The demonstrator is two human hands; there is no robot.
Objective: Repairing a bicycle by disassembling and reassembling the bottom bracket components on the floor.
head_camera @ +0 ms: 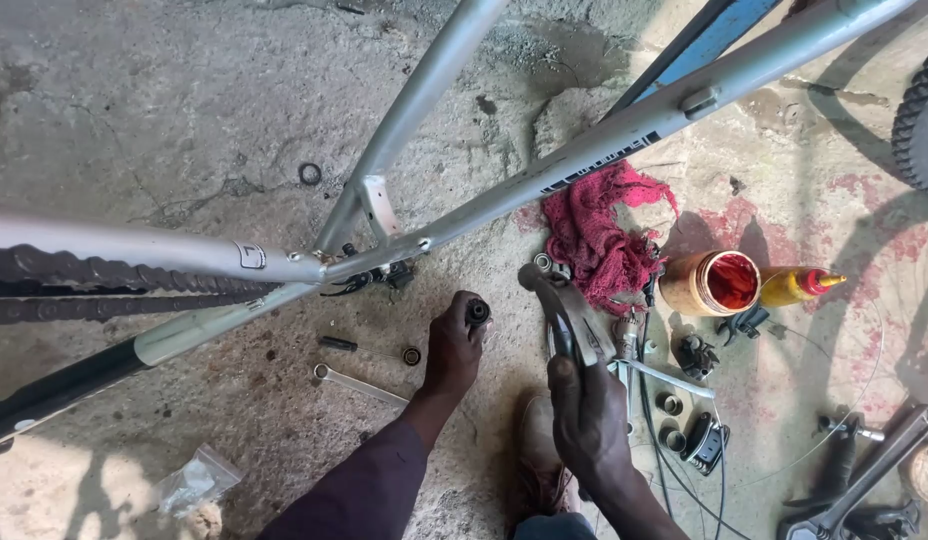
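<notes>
The left hand (454,345) is closing its fingers around a small dark round part (478,312), holding it upright just below the joint where the tubes of the silver bicycle frame (504,195) are meeting. The right hand (587,415) is gripping a metal tool (569,310) by its handle, fingers wrapped fully shut; the tool's long axis is running up and to the left, its head lying just to the right of the dark part and near it, though I cannot tell whether the two are touching. The left hand is the nearer one to the frame joint, its wrist reaching forward from a dark sleeve, while the right forearm is coming up from the lower edge. On the concrete floor (134,120) a wrench (359,383) is lying left of the left hand, a red rag (599,235) is sitting beyond the tool, and an open jar of red grease (711,283) is standing to the right beside a yellow bottle (799,286).
</notes>
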